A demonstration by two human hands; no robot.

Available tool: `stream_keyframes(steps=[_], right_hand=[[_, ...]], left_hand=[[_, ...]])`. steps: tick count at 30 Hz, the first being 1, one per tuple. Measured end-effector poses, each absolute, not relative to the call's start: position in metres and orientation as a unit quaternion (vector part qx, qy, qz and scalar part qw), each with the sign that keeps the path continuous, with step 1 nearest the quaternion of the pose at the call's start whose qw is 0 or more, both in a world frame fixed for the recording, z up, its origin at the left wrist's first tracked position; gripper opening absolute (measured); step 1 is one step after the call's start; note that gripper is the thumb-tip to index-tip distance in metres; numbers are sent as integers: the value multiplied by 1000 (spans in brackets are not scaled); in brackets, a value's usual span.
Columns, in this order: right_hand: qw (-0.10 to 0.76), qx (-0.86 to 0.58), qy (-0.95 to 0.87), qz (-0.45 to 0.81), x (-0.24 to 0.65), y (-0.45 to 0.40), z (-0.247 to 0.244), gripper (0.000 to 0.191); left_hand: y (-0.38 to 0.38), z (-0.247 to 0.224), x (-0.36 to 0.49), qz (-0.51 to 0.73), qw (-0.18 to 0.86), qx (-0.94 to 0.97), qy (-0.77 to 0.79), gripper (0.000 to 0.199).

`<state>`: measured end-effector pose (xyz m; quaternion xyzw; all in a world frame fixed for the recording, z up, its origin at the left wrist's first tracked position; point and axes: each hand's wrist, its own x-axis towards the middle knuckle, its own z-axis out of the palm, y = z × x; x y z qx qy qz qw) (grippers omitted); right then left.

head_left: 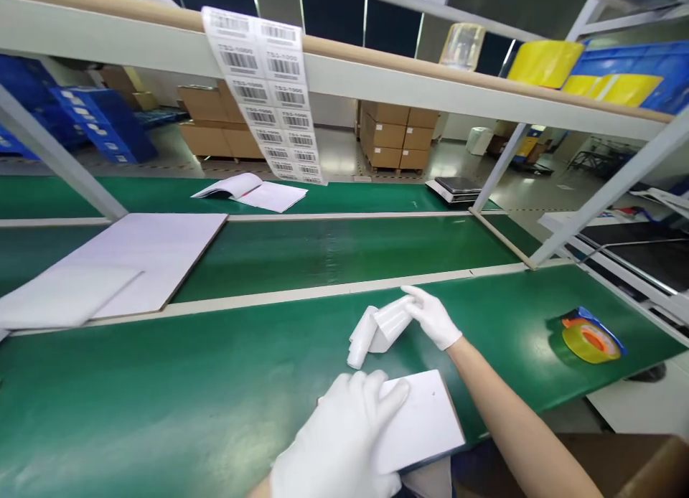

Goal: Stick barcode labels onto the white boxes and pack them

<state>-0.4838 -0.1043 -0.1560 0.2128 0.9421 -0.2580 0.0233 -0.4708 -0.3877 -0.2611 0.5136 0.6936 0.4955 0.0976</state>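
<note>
My left hand [341,433], in a white glove, grips a flat white box [420,419] near the front edge of the green work surface [215,383]. Its thumb lies on top of the box. Just beyond it, my right hand [430,317], also gloved, has its fingers closed on the right end of a glossy white roll [392,321]. A smaller white rolled piece [362,338] lies against the roll's left side. The underside of the box is hidden.
A tape dispenser with yellow tape [591,341] lies at the right. White boards [140,257] are at the left. A sheet of barcode labels [263,89] hangs from the shelf [377,82]. An open booklet [252,191] and dark flat device [456,188] lie farther back.
</note>
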Motion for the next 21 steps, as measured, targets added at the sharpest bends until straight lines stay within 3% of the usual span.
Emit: stream_keyframes(steps=[3,6,8,11,14,17,21], right_hand=[[-36,185,938,-291,-489,-112,-116,67],[-71,168,933,-310,-486,-134,-86,63],[-85,163,931,-315,-478,-150,-74,60],[-89,171,940,-282,-463,-170,-67,58],[-87,181,961,-192,-449,-182,-70,56],[-79,171,979,-79,-438,-190,-72,55],[-118,120,981,92,-432,-203,-73,49]], left_hand=[[-362,-236,-479,590,153,513,605,77],[-349,-226,-499,698,175,367,590,75],[-341,-226,-512,752,218,260,565,84],[-326,-228,-522,841,308,214,391,98],[-311,-227,-524,880,316,195,296,81],[-306,-228,-528,861,278,223,363,53],[-309,-232,-537,827,240,265,433,42]])
